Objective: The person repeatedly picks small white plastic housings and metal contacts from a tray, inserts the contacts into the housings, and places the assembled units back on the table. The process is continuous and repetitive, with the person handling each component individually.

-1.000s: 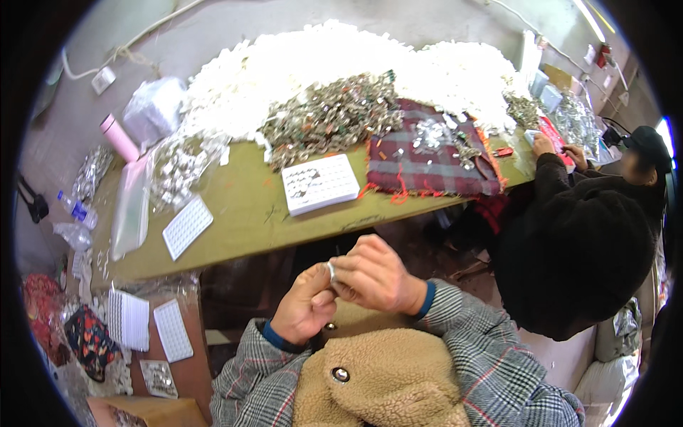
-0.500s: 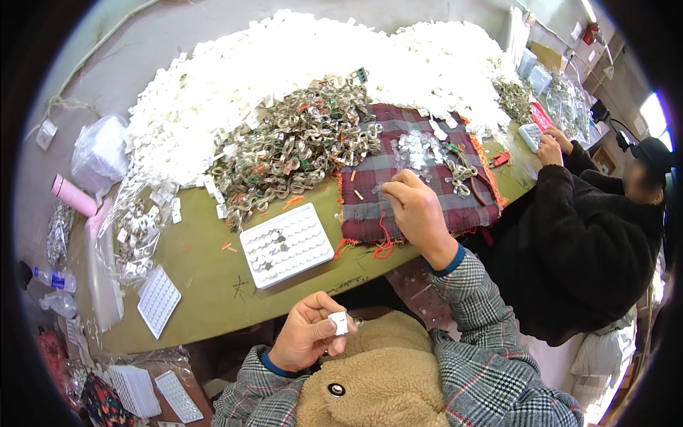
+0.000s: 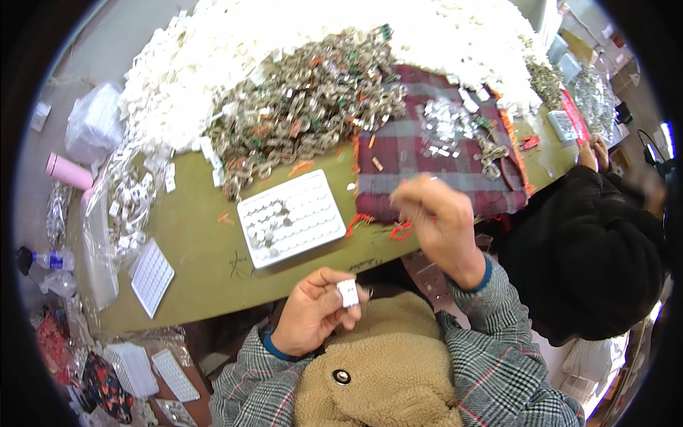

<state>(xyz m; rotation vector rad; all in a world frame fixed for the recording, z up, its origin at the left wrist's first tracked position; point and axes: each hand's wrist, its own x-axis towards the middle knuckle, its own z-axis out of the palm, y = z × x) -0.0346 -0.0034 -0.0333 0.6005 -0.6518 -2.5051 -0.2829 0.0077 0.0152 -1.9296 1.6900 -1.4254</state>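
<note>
Green table (image 3: pixel 199 238) w/ white tray (image 3: pixel 313 206) btwn L hand (image 3: pixel 309 313) & shiny pile (image 3: pixel 306 99).

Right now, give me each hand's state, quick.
Left hand: closed, holding a small white piece.
Right hand: fingers curled in front of the checked cloth; whether it holds anything cannot be told.

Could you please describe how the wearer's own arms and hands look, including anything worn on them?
The left hand and right hand are bare, without gloves. Both arms are in grey plaid sleeves, patterned in black and white with thin reddish lines, and a narrow blue cuff shows at each wrist.
</note>
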